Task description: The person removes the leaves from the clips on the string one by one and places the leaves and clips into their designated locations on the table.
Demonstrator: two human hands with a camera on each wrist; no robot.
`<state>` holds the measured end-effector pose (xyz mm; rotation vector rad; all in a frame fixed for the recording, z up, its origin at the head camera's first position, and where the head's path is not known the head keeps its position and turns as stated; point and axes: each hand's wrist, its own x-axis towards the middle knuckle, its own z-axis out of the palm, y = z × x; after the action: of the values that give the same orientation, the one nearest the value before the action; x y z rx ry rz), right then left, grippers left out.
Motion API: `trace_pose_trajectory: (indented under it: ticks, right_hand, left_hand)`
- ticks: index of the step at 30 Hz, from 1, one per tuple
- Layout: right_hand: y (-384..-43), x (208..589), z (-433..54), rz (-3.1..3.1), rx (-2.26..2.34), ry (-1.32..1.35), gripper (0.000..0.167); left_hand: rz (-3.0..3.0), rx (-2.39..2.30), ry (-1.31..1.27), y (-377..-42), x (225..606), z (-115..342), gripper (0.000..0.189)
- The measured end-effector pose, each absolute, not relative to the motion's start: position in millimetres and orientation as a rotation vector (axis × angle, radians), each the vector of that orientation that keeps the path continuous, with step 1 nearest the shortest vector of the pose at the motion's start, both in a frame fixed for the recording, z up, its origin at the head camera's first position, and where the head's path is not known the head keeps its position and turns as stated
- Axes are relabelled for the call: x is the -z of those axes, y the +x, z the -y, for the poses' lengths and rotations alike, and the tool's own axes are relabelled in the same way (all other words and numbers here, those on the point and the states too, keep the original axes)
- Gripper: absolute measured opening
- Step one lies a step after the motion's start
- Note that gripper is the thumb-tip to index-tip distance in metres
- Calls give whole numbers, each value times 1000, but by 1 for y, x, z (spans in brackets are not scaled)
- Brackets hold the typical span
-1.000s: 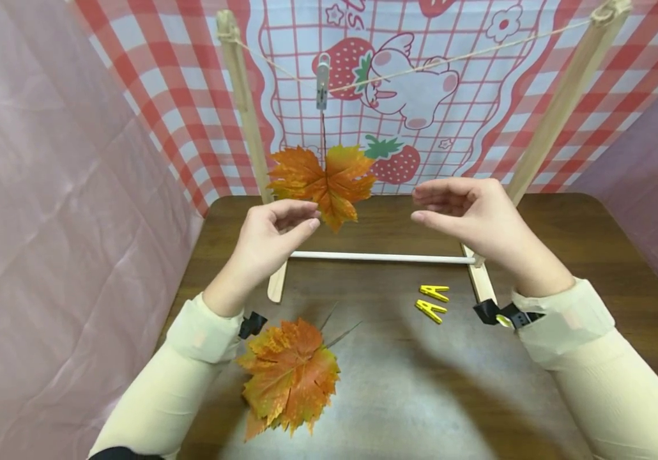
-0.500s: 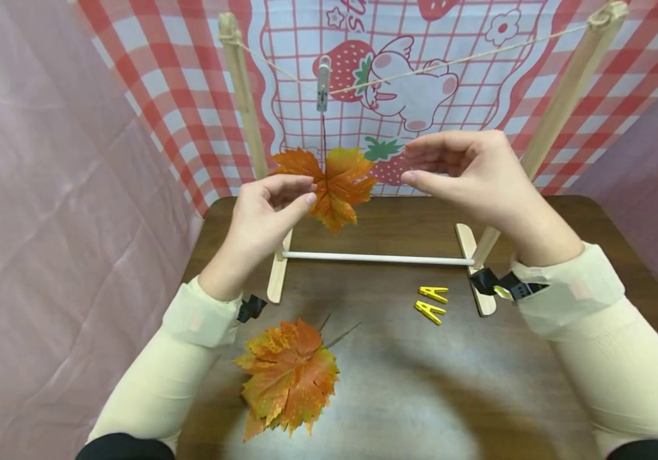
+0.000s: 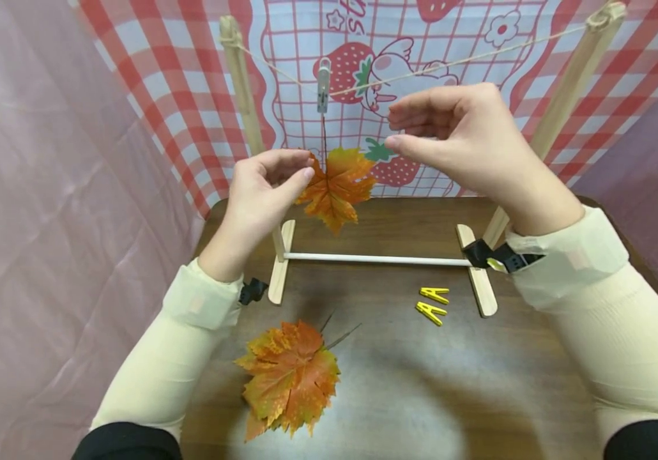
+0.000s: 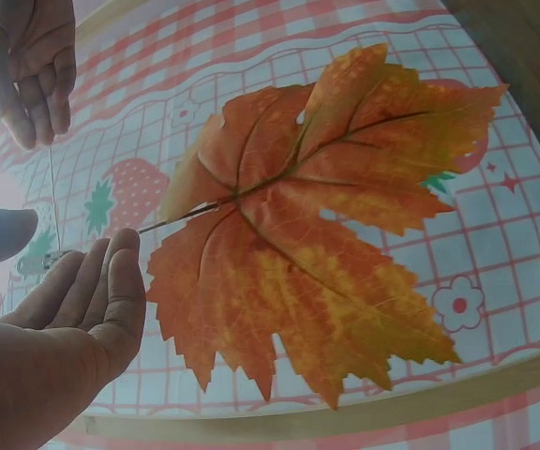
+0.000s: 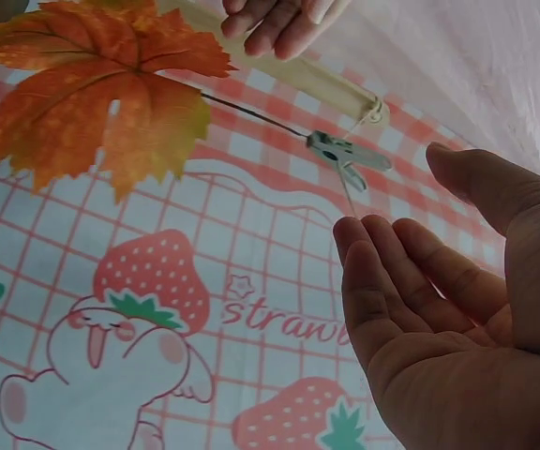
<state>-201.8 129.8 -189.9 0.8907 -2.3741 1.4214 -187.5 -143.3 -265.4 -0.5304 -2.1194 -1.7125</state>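
An orange maple leaf [image 3: 337, 185] hangs by its stem from a pale clothespin [image 3: 323, 86] clipped on a string [image 3: 467, 59]. My left hand [image 3: 266, 198] is raised at the leaf's left side, overlapping its edge in the head view, with nothing between fingers and thumb. On the other side my right hand [image 3: 461, 134] is held up below the string, thumb apart from the relaxed fingers, holding nothing. In the right wrist view the clothespin [image 5: 345, 155] grips the leaf's stem, just beyond my right fingertips.
The string runs between two wooden posts [image 3: 570, 83] joined low down by a white rod [image 3: 375, 259]. More maple leaves [image 3: 291, 377] lie stacked on the brown table [image 3: 386, 409]. Two yellow clothespins [image 3: 432, 306] lie near the right foot of the stand. A checked cloth [image 3: 179, 96] hangs behind.
Both hands have risen, the right one further, from near the table's back edge to just under the string. It also shifts slightly left. The hanging leaf and clothespin stay in place.
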Motion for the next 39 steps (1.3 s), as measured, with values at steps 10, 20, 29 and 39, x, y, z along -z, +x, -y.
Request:
trace_pose_trajectory:
  ticks: [10, 20, 29, 39]
  right_hand:
    - [-213, 160, -113, 2437, -1248, 948, 32]
    - [-226, 135, -100, 2515, -1170, 927, 36]
    - [-237, 125, -92, 2617, -1156, 909, 41]
    - [-254, 108, -77, 2790, -713, 991, 52]
  left_hand:
    - [2114, 1645, -514, -197, 252, 143, 22]
    - [2148, 1575, -461, -207, 241, 144, 23]
    - [2230, 1503, -414, -221, 238, 142, 25]
    - [2458, 1420, -445, -236, 231, 134, 27]
